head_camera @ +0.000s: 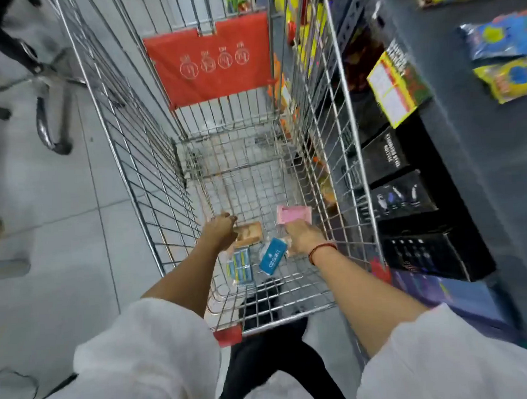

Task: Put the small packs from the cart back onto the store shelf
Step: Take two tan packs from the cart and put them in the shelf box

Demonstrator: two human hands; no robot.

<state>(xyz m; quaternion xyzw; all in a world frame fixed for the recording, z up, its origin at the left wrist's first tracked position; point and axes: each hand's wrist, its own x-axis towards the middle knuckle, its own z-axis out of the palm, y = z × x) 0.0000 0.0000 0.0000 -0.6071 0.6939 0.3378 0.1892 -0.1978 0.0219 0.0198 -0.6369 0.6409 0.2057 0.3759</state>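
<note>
1. Both hands are down inside the silver wire shopping cart (150,162), so the step in hand reads as picking up; the dark grey store shelf (479,145) runs along the cart's 3 o'clock side.
2. Four small packs lie on the cart floor: a tan flat pack (248,234), a pink flat pack (293,213), a blue rectangular pack with white lettering (273,256) and a pale clear-wrapped pack with blue stripes (239,266).
3. The left hand (219,233) sits at 9 o'clock of the tan pack, fingers curled and touching its edge; I cannot tell whether they have closed on it.
4. The right hand (304,235) is at 6 o'clock of the pink pack, fingers bent toward it; whether it grips the pack is unclear.
5. Next, I judge, each hand must secure a pack, lift it clear of the cart's rim and carry it towards 3 o'clock onto the shelf.
6. Motion blur softens the packs' printing. Fingertips of both hands are hidden, and something under the right palm is covered.
</note>
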